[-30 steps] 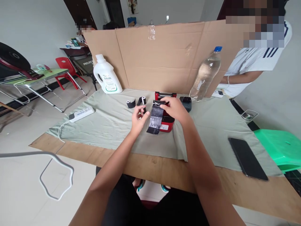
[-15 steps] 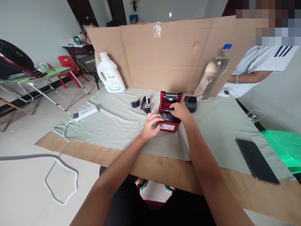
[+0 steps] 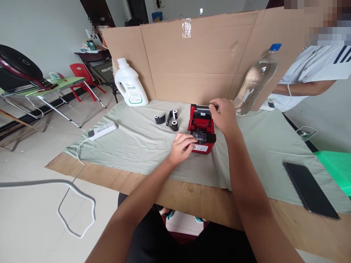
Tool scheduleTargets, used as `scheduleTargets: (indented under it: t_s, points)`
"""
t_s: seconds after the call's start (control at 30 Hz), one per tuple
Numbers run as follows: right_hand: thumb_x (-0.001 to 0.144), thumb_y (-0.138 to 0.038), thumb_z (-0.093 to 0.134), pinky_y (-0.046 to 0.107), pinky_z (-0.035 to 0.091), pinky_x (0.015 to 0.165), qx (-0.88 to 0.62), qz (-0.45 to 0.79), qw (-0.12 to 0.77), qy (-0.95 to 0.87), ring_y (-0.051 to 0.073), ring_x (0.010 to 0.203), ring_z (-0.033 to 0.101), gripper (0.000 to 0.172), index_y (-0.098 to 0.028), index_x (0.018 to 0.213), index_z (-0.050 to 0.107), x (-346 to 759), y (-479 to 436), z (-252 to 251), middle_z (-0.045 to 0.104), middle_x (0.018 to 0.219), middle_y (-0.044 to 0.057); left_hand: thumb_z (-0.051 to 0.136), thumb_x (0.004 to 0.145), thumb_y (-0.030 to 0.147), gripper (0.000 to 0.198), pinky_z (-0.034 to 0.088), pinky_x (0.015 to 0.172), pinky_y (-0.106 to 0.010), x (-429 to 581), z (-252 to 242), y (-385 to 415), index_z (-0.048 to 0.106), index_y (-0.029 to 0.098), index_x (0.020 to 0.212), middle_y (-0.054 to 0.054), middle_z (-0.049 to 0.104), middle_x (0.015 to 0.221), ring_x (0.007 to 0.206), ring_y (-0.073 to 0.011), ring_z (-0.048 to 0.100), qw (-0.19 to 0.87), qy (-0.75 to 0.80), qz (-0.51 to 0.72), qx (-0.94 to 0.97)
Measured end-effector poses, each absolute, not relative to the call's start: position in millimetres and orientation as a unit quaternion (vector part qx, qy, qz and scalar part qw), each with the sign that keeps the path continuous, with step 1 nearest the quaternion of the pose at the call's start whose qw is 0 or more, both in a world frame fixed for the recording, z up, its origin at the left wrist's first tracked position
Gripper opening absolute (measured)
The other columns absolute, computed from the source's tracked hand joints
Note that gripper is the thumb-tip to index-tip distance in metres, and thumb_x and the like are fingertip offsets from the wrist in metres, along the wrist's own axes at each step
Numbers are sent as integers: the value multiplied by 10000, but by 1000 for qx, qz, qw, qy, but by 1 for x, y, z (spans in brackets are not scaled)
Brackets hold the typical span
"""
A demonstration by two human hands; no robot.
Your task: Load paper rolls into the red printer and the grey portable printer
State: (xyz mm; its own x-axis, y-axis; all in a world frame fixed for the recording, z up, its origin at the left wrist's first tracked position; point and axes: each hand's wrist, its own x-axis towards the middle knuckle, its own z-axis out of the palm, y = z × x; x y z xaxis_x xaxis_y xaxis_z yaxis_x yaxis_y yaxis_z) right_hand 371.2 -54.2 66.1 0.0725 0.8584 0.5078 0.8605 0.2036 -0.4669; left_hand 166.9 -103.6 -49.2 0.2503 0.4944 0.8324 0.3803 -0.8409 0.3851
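Note:
A red and black printer [image 3: 203, 149] stands on the cloth with its lid [image 3: 202, 109] raised and tilted back. A dark ribbed part shows in its front half. My left hand [image 3: 181, 148] holds the printer's front left corner, fingers over the edge and thumb below. At the upper right, my right hand [image 3: 225, 116] grips the side of the raised lid, its thumb in front; the other fingers are partly hidden. Left of the printer are several small rolls with white cores and black ribbon [image 3: 160, 119], one strip [image 3: 171, 117] lying loosely between two of them.
A cardboard screen [image 3: 192, 54] stands behind, with a white detergent bottle [image 3: 132, 86] and a tilted water bottle [image 3: 256, 82] before it. A power strip [image 3: 102, 130] lies left, a phone [image 3: 309, 188] right. Beyond the screen, a person in a white shirt [image 3: 315, 69] is at the right.
My right hand has moved from inside the printer up to the lid's right side. It now hides the small dark device. My left hand stays at the front corner. The view has shifted slightly.

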Motion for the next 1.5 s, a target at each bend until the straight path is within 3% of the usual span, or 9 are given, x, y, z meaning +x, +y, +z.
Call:
scheduleTargets:
  t_s: [0.1, 0.27, 0.5, 0.67, 0.93, 1.13, 1.3, 1.43, 1.5]
  points:
    - [998, -294, 434, 574, 393, 1056, -643, 10, 337, -688, 355, 1315, 501, 361, -212, 1262, 666, 372, -47, 59, 623, 1404, 150, 555, 999, 243, 182, 513, 851, -402, 168, -49, -106, 737, 252, 999, -62, 765, 988, 916, -204, 680, 33, 253, 554, 793]
    - [888, -171, 548, 458, 457, 994, -610, 117, 288, -729, 272, 1056, 645, 207, -200, 1009, 713, 381, -49, 59, 718, 1123, 99, 540, 998, 219, 187, 516, 854, -372, 169, -47, -107, 726, 231, 984, -52, 760, 997, 924, -185, 678, 14, 258, 552, 793]
    - [757, -114, 639, 369, 478, 937, -558, 198, 124, -796, 292, 1079, 610, 162, -211, 802, 761, 383, -58, 62, 722, 1015, 68, 540, 996, 243, 199, 516, 863, -373, 168, -47, -107, 734, 223, 960, -63, 737, 997, 926, -185, 660, 15, 277, 540, 794]
    - [802, -228, 688, 461, 478, 1027, -621, 178, 122, -753, 349, 1236, 539, 270, -238, 1067, 738, 390, -57, 58, 615, 1263, 104, 541, 991, 258, 210, 517, 857, -374, 168, -47, -107, 744, 220, 953, -78, 710, 1016, 939, -195, 630, 24, 293, 536, 791]
    - [720, -374, 841, 563, 560, 975, -629, 372, 218, -646, 376, 1256, 565, 937, -316, 1549, 408, 411, -46, 34, 422, 1576, 150, 532, 986, 271, 219, 518, 862, -375, 169, -49, -106, 745, 223, 969, -87, 668, 1034, 934, -203, 587, 45, 310, 539, 782]
    - [697, -359, 859, 552, 641, 823, -551, 493, 281, -612, 363, 1180, 643, 956, -411, 1538, 407, 417, -45, 19, 534, 1531, 117, 590, 955, 324, 273, 494, 1028, -438, 168, -51, -101, 661, 224, 1199, -111, 641, 1230, 1150, -252, 591, 109, 334, 554, 755]
    - [719, -382, 846, 580, 585, 998, -559, 485, 381, -553, 360, 1299, 613, 1092, -357, 1638, 256, 410, -62, 3, 468, 1612, 116, 772, 827, 455, 865, 488, 1112, -484, 172, -59, -94, 365, 210, 1550, -180, 449, 1561, 1383, -331, 517, 332, 411, 515, 676]
    - [914, -650, 596, 554, 370, 1238, -489, 431, 503, -569, 323, 1489, 448, 739, -287, 1547, 475, 396, -102, -31, 495, 1604, 78, 839, 778, 454, 1015, 446, 1196, -482, 175, -63, -95, 306, 232, 1613, -134, 530, 1540, 1404, -325, 540, 432, 384, 479, 661]
    - [907, -653, 624, 534, 311, 1275, -439, 394, 513, -624, 314, 1535, 380, 803, -291, 1592, 411, 388, -124, -46, 438, 1646, 70, 872, 741, 449, 1072, 443, 1206, -478, 174, -61, -98, 301, 244, 1624, -114, 574, 1510, 1391, -325, 561, 425, 380, 469, 675]
